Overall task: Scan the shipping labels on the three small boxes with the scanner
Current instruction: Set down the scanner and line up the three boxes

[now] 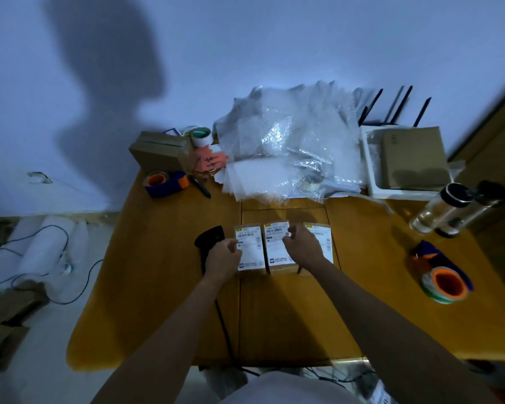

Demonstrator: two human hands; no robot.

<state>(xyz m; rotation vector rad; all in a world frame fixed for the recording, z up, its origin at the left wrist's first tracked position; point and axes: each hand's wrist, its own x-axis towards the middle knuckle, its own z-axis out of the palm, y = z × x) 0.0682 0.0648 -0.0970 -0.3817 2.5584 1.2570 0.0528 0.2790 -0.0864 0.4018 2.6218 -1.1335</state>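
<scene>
A yellow wooden table holds three small boxes in a row. The right hand, fingers loosely curled, rests over them. Left of its fingertips, the left hand grips the black scanner.

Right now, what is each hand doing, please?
Left hand: closed on the scanner.
Right hand: loosely curled over the boxes, holding nothing.

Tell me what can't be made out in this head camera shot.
- Print on the three white shipping labels: too small and blurred.
- Right small cardboard box: partly covered by the right hand.
- Black handheld scanner: its handle is hidden by the left hand.
</scene>
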